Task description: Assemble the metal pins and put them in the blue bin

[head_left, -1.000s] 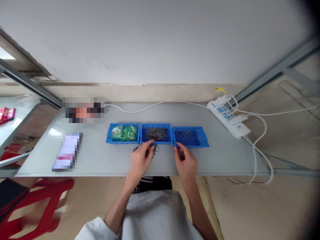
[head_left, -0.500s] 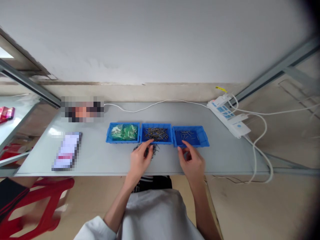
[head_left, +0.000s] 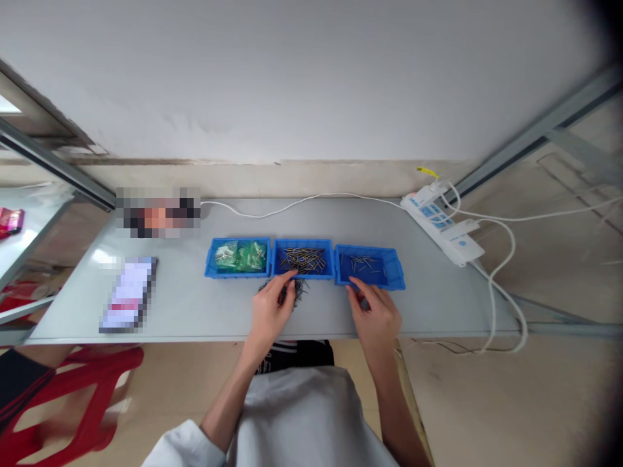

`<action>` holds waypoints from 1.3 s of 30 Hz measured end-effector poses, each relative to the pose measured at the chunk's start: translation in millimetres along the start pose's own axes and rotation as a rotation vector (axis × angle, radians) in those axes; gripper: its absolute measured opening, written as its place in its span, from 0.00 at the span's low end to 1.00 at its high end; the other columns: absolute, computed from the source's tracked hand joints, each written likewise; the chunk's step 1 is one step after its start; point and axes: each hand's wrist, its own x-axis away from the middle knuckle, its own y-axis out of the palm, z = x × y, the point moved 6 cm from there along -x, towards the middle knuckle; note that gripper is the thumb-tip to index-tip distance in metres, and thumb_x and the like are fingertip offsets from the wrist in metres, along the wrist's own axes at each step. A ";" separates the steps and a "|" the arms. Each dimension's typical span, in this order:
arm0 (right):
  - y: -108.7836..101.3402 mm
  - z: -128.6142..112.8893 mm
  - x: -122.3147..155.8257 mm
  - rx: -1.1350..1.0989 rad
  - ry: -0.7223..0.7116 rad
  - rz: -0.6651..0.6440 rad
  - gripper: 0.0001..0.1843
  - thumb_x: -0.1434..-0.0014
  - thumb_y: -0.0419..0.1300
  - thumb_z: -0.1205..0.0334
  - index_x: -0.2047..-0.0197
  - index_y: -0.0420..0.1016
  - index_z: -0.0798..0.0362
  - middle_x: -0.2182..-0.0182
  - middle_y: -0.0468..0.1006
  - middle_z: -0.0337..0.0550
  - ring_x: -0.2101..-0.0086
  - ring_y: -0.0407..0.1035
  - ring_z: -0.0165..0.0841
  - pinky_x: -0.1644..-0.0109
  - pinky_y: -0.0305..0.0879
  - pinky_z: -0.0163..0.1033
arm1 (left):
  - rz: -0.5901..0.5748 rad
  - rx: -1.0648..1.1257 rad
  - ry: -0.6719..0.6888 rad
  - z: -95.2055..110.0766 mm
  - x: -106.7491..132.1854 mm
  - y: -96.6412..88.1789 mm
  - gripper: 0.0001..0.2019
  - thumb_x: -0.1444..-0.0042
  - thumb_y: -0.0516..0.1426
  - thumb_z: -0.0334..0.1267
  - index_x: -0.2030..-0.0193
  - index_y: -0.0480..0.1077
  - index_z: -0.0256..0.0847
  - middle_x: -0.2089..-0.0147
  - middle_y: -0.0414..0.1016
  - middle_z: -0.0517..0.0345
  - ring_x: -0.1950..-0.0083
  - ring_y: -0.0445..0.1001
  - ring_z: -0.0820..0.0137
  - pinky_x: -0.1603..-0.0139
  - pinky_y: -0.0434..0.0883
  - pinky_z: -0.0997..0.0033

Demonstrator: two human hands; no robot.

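Note:
My left hand (head_left: 273, 305) is over a loose pile of dark, thin screw-like pieces (head_left: 302, 292) on the table. Its thumb and index finger are apart, the index tip at the front rim of the middle blue bin (head_left: 328, 243). That bin holds many dark and brass-coloured screw-like pieces (head_left: 304, 258). At the front rim of the right blue bin (head_left: 392, 280) is my right hand (head_left: 377, 318), thumb and index tips drawn close together. Anything between them is too small to make out. Several thin pins (head_left: 365, 263) lie inside the right bin.
A left blue bin (head_left: 209, 266) contains green-and-white bagged pieces (head_left: 241, 256). The phone (head_left: 127, 295) lies on the grey table (head_left: 195, 311). At the back right is a white power strip (head_left: 440, 224) with cables; a red stool (head_left: 97, 389) stands lower left, beside another person's arm.
My right hand's index finger has come down towards the thumb at the right bin's front rim. My left hand stays nearly where it was; the view has shifted slightly.

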 end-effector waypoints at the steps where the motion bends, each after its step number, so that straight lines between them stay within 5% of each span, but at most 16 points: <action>1: -0.6 -2.1 -1.4 0.026 -0.018 0.008 0.14 0.23 0.61 0.55 0.49 0.87 0.51 0.73 0.78 0.40 0.69 0.69 0.36 0.59 0.66 0.41 | -0.002 0.000 0.000 0.1 -0.1 -0.1 0.14 0.23 0.55 0.40 0.40 0.80 0.43 0.58 0.86 0.55 0.69 0.76 0.72 0.61 0.74 0.74; 6: -10.4 -9.3 -7.6 0.085 -0.034 0.075 0.11 0.27 0.66 0.53 0.51 0.88 0.49 0.70 0.74 0.41 0.68 0.66 0.36 0.57 0.65 0.42 | -0.002 0.006 -0.004 0.2 -0.6 -0.4 0.15 0.23 0.55 0.39 0.40 0.80 0.42 0.58 0.86 0.55 0.69 0.76 0.72 0.61 0.75 0.73; 13: -32.3 12.4 -9.2 0.217 0.002 0.047 0.16 0.31 0.68 0.48 0.45 0.85 0.44 0.41 0.80 0.51 0.43 0.71 0.51 0.39 0.63 0.58 | 0.008 0.023 -0.007 0.9 -1.1 -1.2 0.14 0.24 0.55 0.40 0.41 0.81 0.43 0.59 0.86 0.55 0.72 0.74 0.73 0.63 0.75 0.73; 16: -35.4 32.1 -5.9 0.209 0.008 0.030 0.12 0.29 0.66 0.49 0.50 0.85 0.45 0.47 0.83 0.49 0.41 0.70 0.51 0.38 0.62 0.58 | 0.009 0.029 -0.007 0.7 -1.3 -1.4 0.15 0.24 0.55 0.40 0.41 0.81 0.42 0.59 0.86 0.55 0.72 0.73 0.73 0.64 0.74 0.73; 22: -37.6 37.8 -0.4 0.228 0.019 0.103 0.14 0.31 0.69 0.46 0.59 0.88 0.48 0.63 0.82 0.47 0.57 0.69 0.45 0.49 0.65 0.49 | 0.002 0.034 -0.014 -1.2 -0.4 -0.5 0.14 0.24 0.56 0.39 0.40 0.81 0.44 0.58 0.86 0.56 0.72 0.72 0.73 0.63 0.73 0.73; 39: -32.5 8.5 2.5 0.122 0.134 0.091 0.21 0.28 0.66 0.44 0.62 0.87 0.52 0.67 0.84 0.42 0.71 0.75 0.34 0.64 0.65 0.39 | 0.020 0.047 -0.053 -3.6 0.9 -0.7 0.13 0.24 0.56 0.39 0.41 0.80 0.44 0.59 0.86 0.57 0.73 0.71 0.73 0.64 0.72 0.73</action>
